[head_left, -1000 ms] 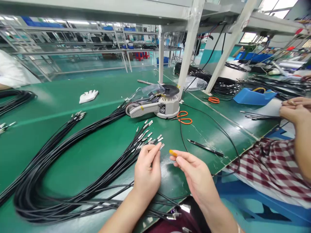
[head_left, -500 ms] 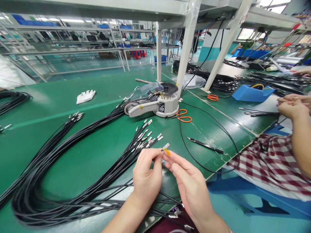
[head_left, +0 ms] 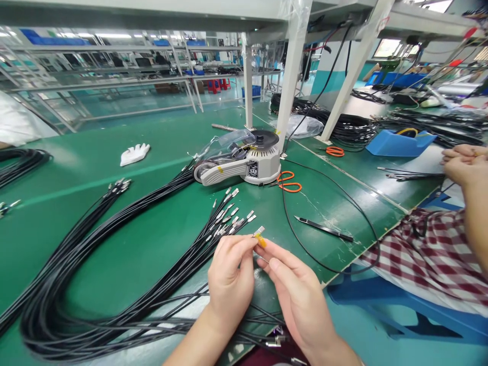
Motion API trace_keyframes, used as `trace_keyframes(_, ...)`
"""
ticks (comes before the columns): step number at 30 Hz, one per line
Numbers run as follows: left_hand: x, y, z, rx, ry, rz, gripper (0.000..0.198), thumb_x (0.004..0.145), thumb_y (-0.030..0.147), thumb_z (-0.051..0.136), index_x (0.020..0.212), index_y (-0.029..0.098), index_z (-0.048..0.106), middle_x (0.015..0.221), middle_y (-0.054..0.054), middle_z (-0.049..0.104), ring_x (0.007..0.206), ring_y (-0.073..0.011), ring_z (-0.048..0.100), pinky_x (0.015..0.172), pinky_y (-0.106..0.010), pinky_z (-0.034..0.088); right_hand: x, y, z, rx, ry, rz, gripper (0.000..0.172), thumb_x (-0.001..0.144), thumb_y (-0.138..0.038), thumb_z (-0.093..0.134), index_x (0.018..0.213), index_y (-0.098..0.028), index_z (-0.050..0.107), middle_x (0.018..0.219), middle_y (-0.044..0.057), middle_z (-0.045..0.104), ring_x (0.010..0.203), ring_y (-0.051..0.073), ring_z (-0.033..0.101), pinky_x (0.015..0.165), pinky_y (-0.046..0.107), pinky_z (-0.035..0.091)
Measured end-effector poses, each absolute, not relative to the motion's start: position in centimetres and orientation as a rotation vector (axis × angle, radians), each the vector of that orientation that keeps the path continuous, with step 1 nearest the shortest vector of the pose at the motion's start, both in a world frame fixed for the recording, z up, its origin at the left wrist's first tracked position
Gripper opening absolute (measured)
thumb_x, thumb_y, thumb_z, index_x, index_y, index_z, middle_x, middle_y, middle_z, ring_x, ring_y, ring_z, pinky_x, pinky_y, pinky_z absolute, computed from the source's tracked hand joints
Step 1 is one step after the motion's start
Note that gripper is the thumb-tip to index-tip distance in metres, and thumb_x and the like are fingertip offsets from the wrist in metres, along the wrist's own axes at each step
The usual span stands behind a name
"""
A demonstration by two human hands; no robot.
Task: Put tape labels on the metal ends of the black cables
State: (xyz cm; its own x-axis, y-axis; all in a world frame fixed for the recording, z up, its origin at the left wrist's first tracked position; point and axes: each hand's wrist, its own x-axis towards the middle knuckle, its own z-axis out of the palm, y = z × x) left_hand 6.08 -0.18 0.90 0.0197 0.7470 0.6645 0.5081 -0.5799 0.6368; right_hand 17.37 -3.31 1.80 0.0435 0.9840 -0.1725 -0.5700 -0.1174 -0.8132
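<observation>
My left hand (head_left: 232, 269) is closed in a pinch on a black cable just behind its silver metal connector (head_left: 259, 231). A small piece of yellow tape (head_left: 261, 241) sits at the base of the connector. The fingertips of my right hand (head_left: 295, 277) are closed at this tape, against the left fingertips. My fingers hide most of the held cable end. Just beyond my hands lie several cable ends with metal connectors (head_left: 231, 218), part of a long bundle of black cables (head_left: 125, 213) curving over the green table (head_left: 183, 213).
A grey tape dispenser (head_left: 263, 162) stands behind the connectors, with orange-handled scissors (head_left: 290, 182) beside it. A black-handled knife (head_left: 324, 229) and a looping black cable lie to the right. A white glove (head_left: 134, 154) lies back left. A co-worker's hands (head_left: 463, 162) work at the right.
The yellow tape now lies lower and closer around the connector's base, under my fingertips. Both hands stay nearly in place. The view has shifted slightly.
</observation>
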Motion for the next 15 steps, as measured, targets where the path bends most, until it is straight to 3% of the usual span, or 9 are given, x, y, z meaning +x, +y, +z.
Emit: trace_keyframes(15, 6.06, -0.25, 0.98, 2.094, 1.317, 1.58, 0.03, 0.082, 0.002, 0.053, 0.102, 0.023, 0.063, 0.092, -0.002, 0.063, 0.082, -0.0124, 0.059, 0.072, -0.027, 0.049, 17.5, -3.49, 1.66, -0.912, -0.622, 1.468, 0.025, 0.08, -0.028, 0.065, 0.103, -0.021, 0.071, 0.116, 0.009, 0.067, 0.11, 0.027, 0.059, 0.101, 0.047, 0.042)
